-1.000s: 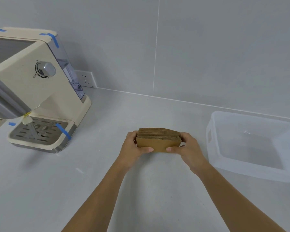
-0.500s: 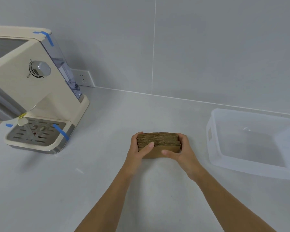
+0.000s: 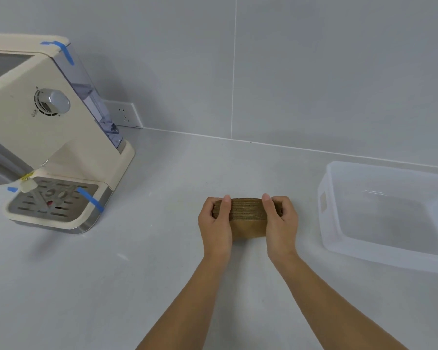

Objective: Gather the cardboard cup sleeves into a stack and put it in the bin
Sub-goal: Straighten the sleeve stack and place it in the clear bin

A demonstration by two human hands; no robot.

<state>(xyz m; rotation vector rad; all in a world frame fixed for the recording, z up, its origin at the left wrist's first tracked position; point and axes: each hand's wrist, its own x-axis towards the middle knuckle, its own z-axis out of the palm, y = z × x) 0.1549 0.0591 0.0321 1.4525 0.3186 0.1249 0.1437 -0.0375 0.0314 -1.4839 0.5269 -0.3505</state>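
A stack of brown cardboard cup sleeves (image 3: 247,218) stands on edge on the grey counter in the middle of the view. My left hand (image 3: 216,223) grips its left end and my right hand (image 3: 280,222) grips its right end, thumbs laid over the top edges. Both hands hide the ends of the stack. A clear plastic bin (image 3: 324,213) with nothing in it sits on the counter to the right, a short gap away from my right hand.
A cream coffee machine (image 3: 46,127) with blue tape strips and a metal drip tray (image 3: 51,198) stands at the left. A wall socket (image 3: 124,114) sits behind it. The grey tiled wall runs along the back of the counter.
Both hands have shifted their grip on the stack: the thumbs moved from the front face up over the top edges, and the hands now squeeze the ends together.
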